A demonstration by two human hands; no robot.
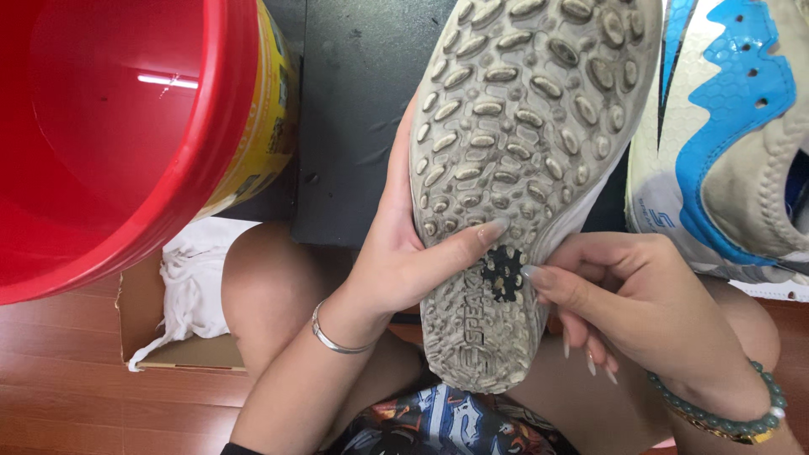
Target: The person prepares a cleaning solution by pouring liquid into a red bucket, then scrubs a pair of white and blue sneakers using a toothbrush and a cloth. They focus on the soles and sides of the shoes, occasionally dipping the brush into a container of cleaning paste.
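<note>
A dirty grey studded shoe sole (pixel 514 126) faces up at me, heel toward my lap. My left hand (pixel 404 253) grips the shoe from its left side, thumb lying across the sole. My right hand (pixel 632 295) is at the sole's right edge, its fingertip touching a black flower-shaped patch (pixel 503 273) on the arch. A silver bangle is on my left wrist and a green bead bracelet on my right.
A red bucket (pixel 109 126) with a yellow outer wall stands at the upper left. A second white and blue shoe (pixel 725 135) lies at the right. A cardboard box with white cloth (pixel 190 295) sits on the wooden floor. A dark mat (pixel 354 118) lies behind the shoe.
</note>
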